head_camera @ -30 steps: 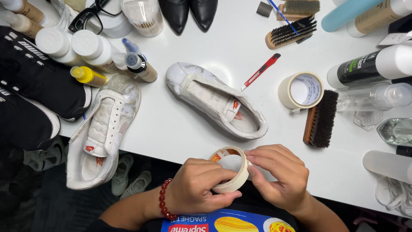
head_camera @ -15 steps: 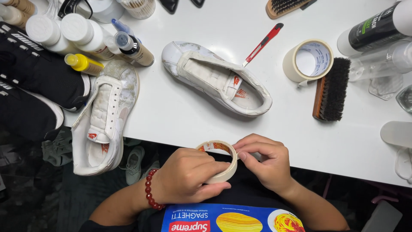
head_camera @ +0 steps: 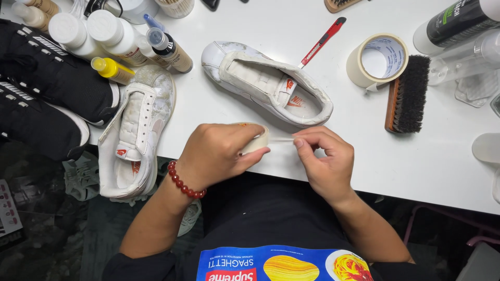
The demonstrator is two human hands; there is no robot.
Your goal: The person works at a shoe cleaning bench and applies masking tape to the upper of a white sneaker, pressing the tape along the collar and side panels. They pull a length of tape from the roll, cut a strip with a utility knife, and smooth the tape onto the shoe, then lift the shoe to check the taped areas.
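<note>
The left hand is curled shut around a small tape roll, thumb underneath and fingers over the top, so most of the roll is hidden. The right hand pinches the free tape end between thumb and forefinger, the other fingers folded in. The two hands sit just apart at the near edge of the tabletop, and the strip runs taut between them, its long axis left to right; holding the roll fast while the end is drawn sideways looks like the reason for the grip. A red bead bracelet circles the left wrist.

Just beyond the hands lies a white shoe, toe pointing far left, heel near right, opening upward. A second white shoe lies to the left, its heel hanging over the tabletop's near edge. Farther left are black shoes, with bottles behind them. To the right stand a larger tape roll and a dark brush; a red cutter lies far of the shoe.
</note>
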